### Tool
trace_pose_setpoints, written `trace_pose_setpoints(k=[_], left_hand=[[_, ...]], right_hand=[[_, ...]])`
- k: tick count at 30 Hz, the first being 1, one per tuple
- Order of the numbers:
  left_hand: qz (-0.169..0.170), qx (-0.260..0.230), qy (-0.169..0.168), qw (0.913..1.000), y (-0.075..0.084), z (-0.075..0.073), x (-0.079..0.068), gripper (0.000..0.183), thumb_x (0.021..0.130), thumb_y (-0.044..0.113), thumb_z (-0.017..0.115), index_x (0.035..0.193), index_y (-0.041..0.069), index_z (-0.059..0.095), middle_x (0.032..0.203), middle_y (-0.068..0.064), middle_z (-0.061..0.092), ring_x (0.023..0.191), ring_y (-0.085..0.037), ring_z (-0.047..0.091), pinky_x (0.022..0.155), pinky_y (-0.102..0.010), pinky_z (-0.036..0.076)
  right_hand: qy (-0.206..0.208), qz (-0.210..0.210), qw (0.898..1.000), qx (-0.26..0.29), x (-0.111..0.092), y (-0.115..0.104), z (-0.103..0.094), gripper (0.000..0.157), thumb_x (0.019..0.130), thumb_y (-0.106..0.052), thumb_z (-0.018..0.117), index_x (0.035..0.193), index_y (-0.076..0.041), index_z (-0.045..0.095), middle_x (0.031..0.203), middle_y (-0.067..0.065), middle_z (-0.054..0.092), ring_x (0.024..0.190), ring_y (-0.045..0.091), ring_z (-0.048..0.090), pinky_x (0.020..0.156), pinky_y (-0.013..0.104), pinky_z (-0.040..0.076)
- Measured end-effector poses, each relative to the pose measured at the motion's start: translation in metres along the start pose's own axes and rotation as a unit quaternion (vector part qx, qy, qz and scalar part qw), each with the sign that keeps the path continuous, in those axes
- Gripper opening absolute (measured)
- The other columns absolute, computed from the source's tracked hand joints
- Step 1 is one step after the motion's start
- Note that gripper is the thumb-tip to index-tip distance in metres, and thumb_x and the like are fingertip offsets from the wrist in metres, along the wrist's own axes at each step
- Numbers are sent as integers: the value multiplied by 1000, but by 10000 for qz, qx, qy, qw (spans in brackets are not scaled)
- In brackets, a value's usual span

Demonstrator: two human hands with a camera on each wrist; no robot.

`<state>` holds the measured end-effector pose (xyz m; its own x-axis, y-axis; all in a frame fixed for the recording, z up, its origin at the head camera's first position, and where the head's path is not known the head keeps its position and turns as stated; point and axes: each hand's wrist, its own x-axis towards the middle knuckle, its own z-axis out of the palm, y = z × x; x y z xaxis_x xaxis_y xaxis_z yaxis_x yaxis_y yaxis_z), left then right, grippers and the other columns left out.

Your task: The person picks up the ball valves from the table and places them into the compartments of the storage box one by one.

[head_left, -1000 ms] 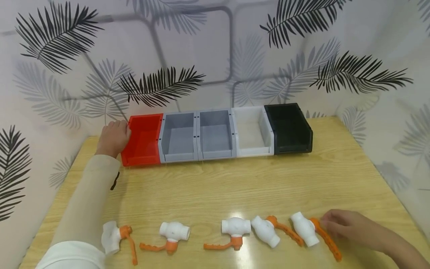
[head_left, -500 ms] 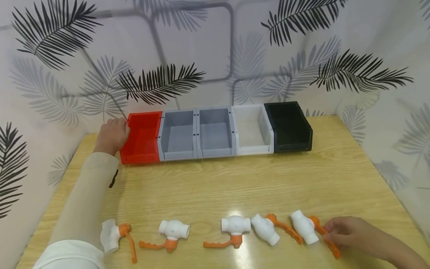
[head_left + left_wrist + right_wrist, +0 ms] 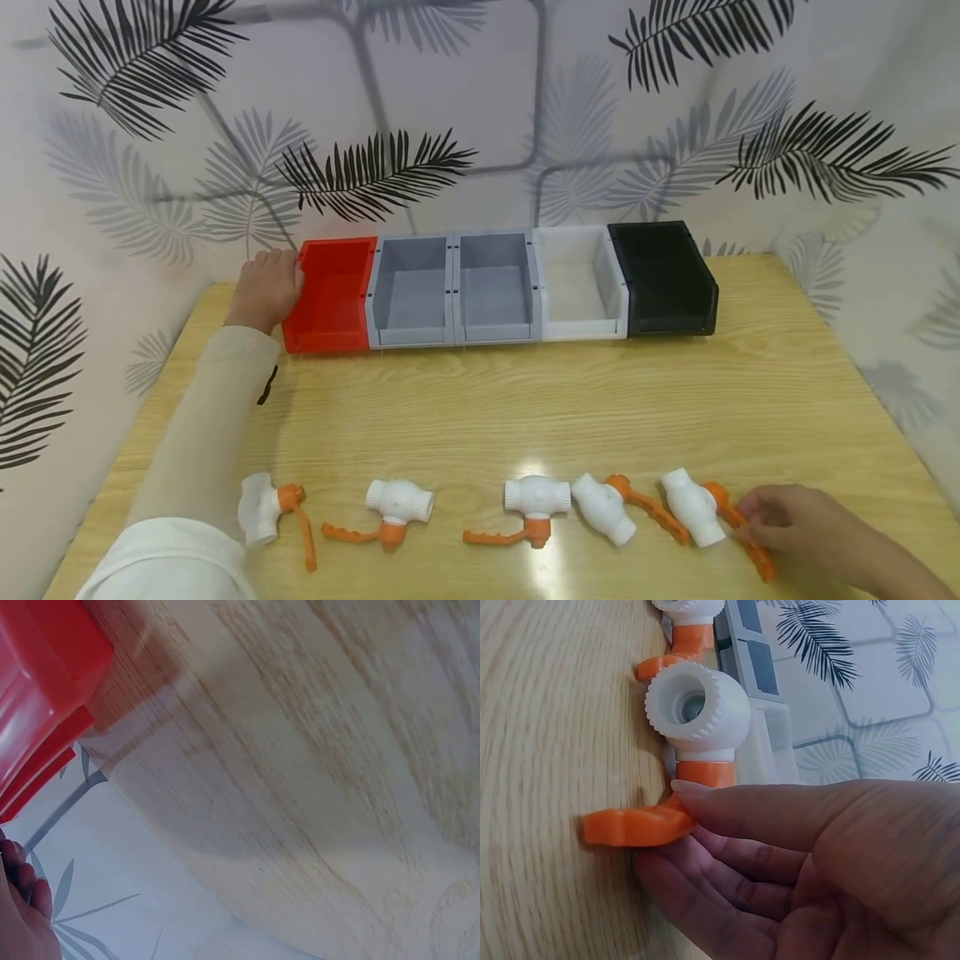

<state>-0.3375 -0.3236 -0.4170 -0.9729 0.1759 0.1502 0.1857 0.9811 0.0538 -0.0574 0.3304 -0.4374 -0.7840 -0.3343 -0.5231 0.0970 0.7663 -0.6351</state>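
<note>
My right hand (image 3: 810,529) is at the rightmost white ball valve (image 3: 693,507) on the table. In the right wrist view, thumb and fingers pinch its orange lever handle (image 3: 641,827), and the valve's round threaded opening faces the camera. At the far left end of the bin row, my left hand (image 3: 266,290) holds the left rim of the red bin (image 3: 330,292). The left wrist view shows curled fingers (image 3: 30,889) close beside the red bin's outer side; the thumb is out of sight there.
More white ball valves with orange handles lie in a row along the near side of the wooden table (image 3: 450,400), among them a middle valve (image 3: 537,496). Beside the red bin stand two grey bins (image 3: 416,336), a white bin (image 3: 585,329) and a black bin (image 3: 671,323), against a leaf-patterned wall covering.
My right hand has moved from beside the rightmost valve's lever, near its top, down along the lever, and now pinches it. The left hand stays at the red bin. The head view has shifted slightly.
</note>
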Motion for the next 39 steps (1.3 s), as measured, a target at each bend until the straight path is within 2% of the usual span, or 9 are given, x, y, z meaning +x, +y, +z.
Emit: trace_pose_setpoints(k=[6,13,24,33,39], left_hand=[[-75,-52,-61,9999,1,-1,-2,29,98,20,25,103,-3,42,93,-20,46,89,-39,40,79,-52,34],[-22,-91,15,10000,1,-2,-2,29,98,19,25,100,-3,43,94,-22,47,90,-40,41,80,-53,34],[29,-108,94,9999,0,0,-1,29,98,19,25,93,-3,43,90,-22,48,85,-41,42,75,-53,35],[30,-81,148,9999,-1,1,-1,28,98,19,25,92,-2,42,88,-20,47,83,-40,41,73,-51,35],[-58,-153,60,9998,0,0,-1,30,98,20,24,91,-2,42,88,-20,47,83,-39,41,74,-52,34]], right_hand=[[11,-9,9999,117,-1,2,2,28,85,-29,65,99,-4,62,86,-1,62,73,5,55,63,23,47],[238,-276,9993,40,-1,1,6,20,86,-22,64,96,-5,61,82,0,60,70,3,53,60,23,46],[542,-87,9983,-171,-1,-7,10,19,85,-13,64,100,-2,61,80,-1,55,68,4,47,58,23,44],[833,184,9955,-425,0,-11,13,17,84,-12,65,99,-3,63,81,-3,57,70,6,49,61,23,45],[1090,56,9921,-625,1,-12,15,16,82,-6,65,98,-2,64,80,-3,58,70,7,49,61,23,45]])
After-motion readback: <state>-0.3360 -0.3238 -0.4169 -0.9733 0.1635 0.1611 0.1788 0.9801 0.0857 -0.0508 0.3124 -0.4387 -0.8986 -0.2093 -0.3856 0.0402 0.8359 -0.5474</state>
